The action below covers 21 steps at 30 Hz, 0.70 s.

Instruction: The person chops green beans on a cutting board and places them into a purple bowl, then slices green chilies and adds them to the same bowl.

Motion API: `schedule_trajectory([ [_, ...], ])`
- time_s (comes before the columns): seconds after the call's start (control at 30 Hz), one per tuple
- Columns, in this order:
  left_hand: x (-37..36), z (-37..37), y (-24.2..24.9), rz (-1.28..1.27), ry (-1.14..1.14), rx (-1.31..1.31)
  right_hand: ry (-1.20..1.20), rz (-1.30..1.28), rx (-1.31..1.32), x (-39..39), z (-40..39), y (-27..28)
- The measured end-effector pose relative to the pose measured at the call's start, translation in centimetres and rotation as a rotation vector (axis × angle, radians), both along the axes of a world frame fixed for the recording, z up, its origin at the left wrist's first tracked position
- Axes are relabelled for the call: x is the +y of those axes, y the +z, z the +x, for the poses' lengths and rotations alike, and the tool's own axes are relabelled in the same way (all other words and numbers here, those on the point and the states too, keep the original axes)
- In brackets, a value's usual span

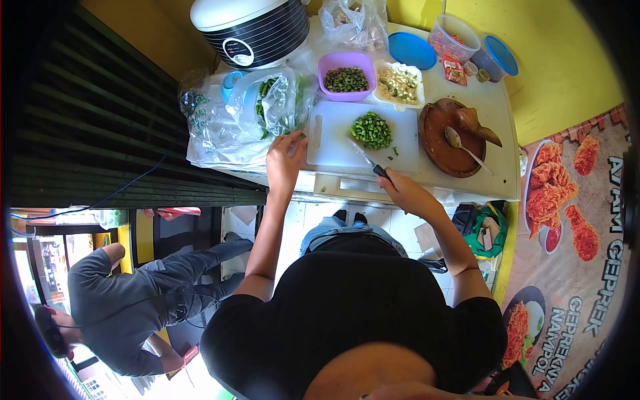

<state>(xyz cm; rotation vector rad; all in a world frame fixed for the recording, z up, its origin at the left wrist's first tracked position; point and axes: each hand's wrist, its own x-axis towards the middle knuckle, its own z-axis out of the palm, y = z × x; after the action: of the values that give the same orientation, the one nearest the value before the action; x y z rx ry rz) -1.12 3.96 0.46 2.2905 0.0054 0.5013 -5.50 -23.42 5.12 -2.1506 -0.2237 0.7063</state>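
Note:
My right hand (405,192) grips a knife (364,156) by its black handle, the blade angled over the white cutting board (327,157). Near the blade's tip lies a heap of chopped green vegetable (372,131), with a few loose bits beside it. At the board's left edge my left hand (287,159) has its fingers bent together by a clear plastic bag (283,100) of long green vegetables. A small greenish bit shows at those fingertips, too small to name.
Behind the board stand a purple tub (347,59) of chopped greens and a white tray (401,99) of chopped food. A brown mortar (430,157) with pestle and spoon is right. A rice cooker (250,33) stands back left. Another person (127,300) bends at left.

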Motion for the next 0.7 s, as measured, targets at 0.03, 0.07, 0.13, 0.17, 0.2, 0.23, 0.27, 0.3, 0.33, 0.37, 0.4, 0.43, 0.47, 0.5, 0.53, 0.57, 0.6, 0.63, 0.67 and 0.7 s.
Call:
schedule_trajectory([
  [0.03,0.0,-0.1,0.0,0.000,0.003,0.003,0.003,0.000,0.003,0.2,0.0,0.0],
  [0.07,-0.1,-0.1,0.0,-0.088,0.002,0.051,0.066,-0.049,-0.001,0.4,-0.1,-0.1],
  [0.13,-0.2,0.0,0.2,-0.177,0.001,0.101,0.130,-0.099,-0.003,0.7,-0.3,-0.3],
  [0.17,-0.2,0.1,0.3,-0.173,-0.017,0.104,0.148,-0.077,-0.025,0.8,-0.4,-0.5],
  [0.2,-0.1,0.1,0.5,-0.169,-0.035,0.107,0.166,-0.055,-0.047,0.9,-0.5,-0.7],
  [0.23,-0.1,0.1,0.6,-0.169,-0.031,0.108,0.170,-0.055,-0.046,1.0,-0.5,-0.9],
  [0.27,-0.1,0.1,0.8,-0.165,-0.041,0.127,0.192,-0.061,-0.043,1.0,-0.5,-1.0],
  [0.3,-0.1,0.1,0.9,-0.161,-0.052,0.146,0.214,-0.068,-0.040,1.1,-0.5,-1.0],
  [0.33,-0.1,0.1,1.0,-0.163,-0.049,0.147,0.216,-0.070,-0.039,1.2,-0.5,-0.8],
  [0.37,-0.1,0.0,1.0,-0.160,-0.052,0.140,0.232,-0.078,0.008,1.3,-0.6,-0.6],
  [0.4,-0.1,0.0,1.0,-0.157,-0.054,0.134,0.246,-0.085,0.056,1.4,-0.7,-0.3],
  [0.43,-0.1,0.0,0.9,-0.158,-0.054,0.135,0.246,-0.086,0.057,1.4,-0.7,-0.1],
  [0.47,0.0,-0.1,0.9,-0.168,-0.049,0.138,0.264,-0.097,0.064,1.4,-0.7,0.0],
  [0.5,0.0,-0.1,0.9,-0.178,-0.044,0.141,0.282,-0.109,0.071,1.4,-0.8,0.1],
  [0.53,0.0,-0.1,1.0,-0.179,-0.045,0.141,0.280,-0.110,0.072,1.3,-0.9,0.2],
  [0.57,0.1,-0.2,1.3,-0.081,0.001,0.127,0.311,-0.105,0.086,1.3,-1.0,0.3],
  [0.6,0.1,-0.2,1.4,0.016,0.046,0.113,0.340,-0.100,0.101,1.2,-1.2,0.3],
  [0.63,0.2,-0.2,1.1,0.015,0.043,0.113,0.338,-0.101,0.101,1.2,-1.4,0.0],
  [0.67,0.3,-0.1,0.7,0.021,0.032,0.117,0.368,-0.113,0.094,1.1,-1.5,-0.6],
  [0.7,0.4,-0.1,0.6,0.027,0.022,0.121,0.399,-0.125,0.086,1.0,-1.7,-1.2],
])
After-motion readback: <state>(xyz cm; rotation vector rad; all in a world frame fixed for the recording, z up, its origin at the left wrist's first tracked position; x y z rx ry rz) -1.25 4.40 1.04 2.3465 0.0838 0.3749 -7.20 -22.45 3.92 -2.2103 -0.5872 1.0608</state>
